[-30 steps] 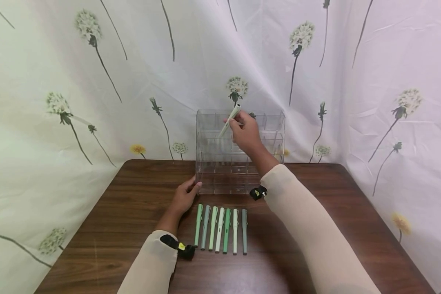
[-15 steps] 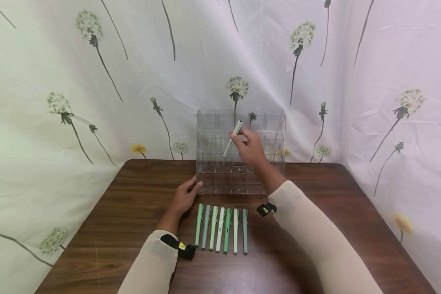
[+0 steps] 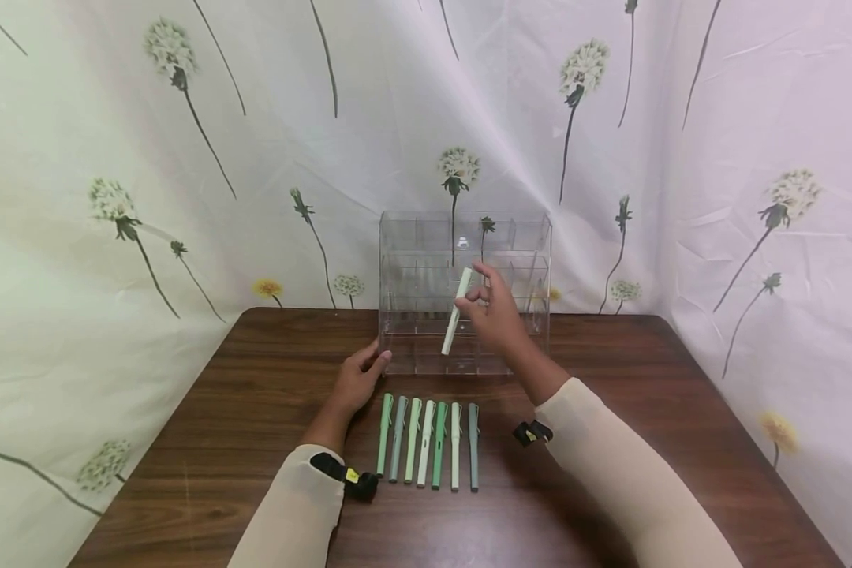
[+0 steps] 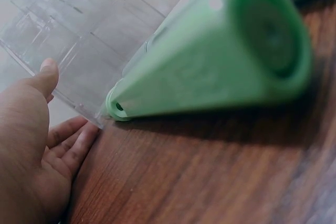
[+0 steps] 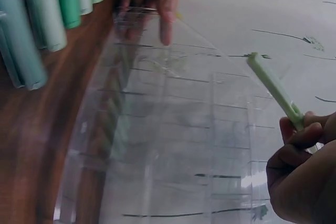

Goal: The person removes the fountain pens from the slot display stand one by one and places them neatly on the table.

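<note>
My right hand [image 3: 493, 312] pinches a pale green pen [image 3: 454, 323] between thumb and fingers, in front of a clear plastic tiered organizer [image 3: 532, 260]. The pen is tilted, its upper end leaning right in the head view. My left hand [image 3: 357, 383] holds the organizer's lower left front corner, thumb at the front edge and fingers along the side. Several capped pens lie side by side on the table before the organizer, among them a mid-green pen [image 3: 438, 446], a white pen [image 3: 456, 446] and a grey-blue pen [image 3: 473, 446]. A light green pen [image 4: 205, 56] looms large in the left wrist view.
The dark wooden table [image 3: 255, 473] has its back edge at a white curtain [image 3: 355, 166] printed with flowers. Dividers split the organizer into several compartments across stepped tiers.
My right hand has come down and toward me with the pale green pen, from the organizer's upper tier to its lower front. The pen now stands steeper. My left hand stays put.
</note>
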`<action>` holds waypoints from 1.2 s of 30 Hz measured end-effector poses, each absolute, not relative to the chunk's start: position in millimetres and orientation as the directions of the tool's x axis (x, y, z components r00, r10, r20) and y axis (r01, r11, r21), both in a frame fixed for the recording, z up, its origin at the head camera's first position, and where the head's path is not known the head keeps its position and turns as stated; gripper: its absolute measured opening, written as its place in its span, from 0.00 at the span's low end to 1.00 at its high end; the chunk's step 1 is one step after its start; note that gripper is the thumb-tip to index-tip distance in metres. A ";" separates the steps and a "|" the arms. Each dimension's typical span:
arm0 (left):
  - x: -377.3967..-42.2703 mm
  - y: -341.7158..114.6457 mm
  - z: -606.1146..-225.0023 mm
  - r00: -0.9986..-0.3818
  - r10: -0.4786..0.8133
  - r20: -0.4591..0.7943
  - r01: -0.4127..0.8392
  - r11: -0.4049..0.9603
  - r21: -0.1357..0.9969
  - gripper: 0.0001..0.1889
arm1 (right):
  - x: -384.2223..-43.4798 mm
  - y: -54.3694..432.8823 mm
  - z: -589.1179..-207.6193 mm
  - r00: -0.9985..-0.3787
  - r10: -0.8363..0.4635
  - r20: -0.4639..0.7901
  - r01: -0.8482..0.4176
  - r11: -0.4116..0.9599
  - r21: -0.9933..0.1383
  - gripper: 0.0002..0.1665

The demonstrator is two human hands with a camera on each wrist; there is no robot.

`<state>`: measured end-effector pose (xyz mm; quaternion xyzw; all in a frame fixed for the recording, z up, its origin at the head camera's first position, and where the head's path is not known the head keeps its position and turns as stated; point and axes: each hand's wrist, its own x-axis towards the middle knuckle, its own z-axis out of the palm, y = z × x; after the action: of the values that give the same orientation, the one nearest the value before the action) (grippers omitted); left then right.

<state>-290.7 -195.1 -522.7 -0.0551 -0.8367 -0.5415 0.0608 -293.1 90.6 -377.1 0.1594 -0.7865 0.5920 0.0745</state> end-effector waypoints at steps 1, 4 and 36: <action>-290.6 -195.1 -522.3 -0.987 0.027 0.159 0.156 0.406 0.900 0.32 | -291.8 93.0 -380.7 -0.937 -0.173 0.305 -0.340 0.242 -0.909 0.46; -290.5 -195.2 -521.9 -0.988 0.026 0.153 0.150 0.409 0.900 0.32 | -290.1 100.4 -392.8 -0.920 -0.194 0.340 -0.381 0.251 -0.890 0.48; -291.3 -195.5 -523.4 -0.987 0.016 0.163 0.154 0.421 0.894 0.31 | -244.8 159.0 -447.1 -0.902 -0.431 -0.013 -0.104 0.246 -0.964 0.42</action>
<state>-291.3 -195.5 -523.4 -0.0506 -0.8403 -0.5358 0.0645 -244.8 159.0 -447.1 0.1720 -0.7770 0.5894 -0.1386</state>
